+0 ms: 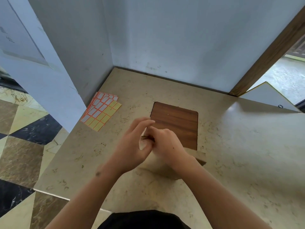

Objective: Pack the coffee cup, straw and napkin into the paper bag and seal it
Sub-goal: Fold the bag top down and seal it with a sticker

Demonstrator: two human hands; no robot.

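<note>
Your two hands meet over the top of the paper bag (158, 164), which stands on the stone counter (231, 154) just in front of the wooden inset (178, 123). Your right hand (166, 142) is clenched on the bag's folded top edge, pinching it down; your left hand (132, 142) has its thumb against the same fold while the fingers (142, 124) are spread and lifted, gripping nothing that can be made out (motion blur hides the fine detail). The cup, straw and napkin are nowhere on the counter, so they are probably inside already, though the bag's interior is hidden. The sticker sheets (101, 111) lie well apart, off to the left by the wall. The risk from here looks like this: if you let go with the left hand to fetch a sticker, the fold may spring open, or the bag may tip under one-sided pressure and spill the cup.
</note>
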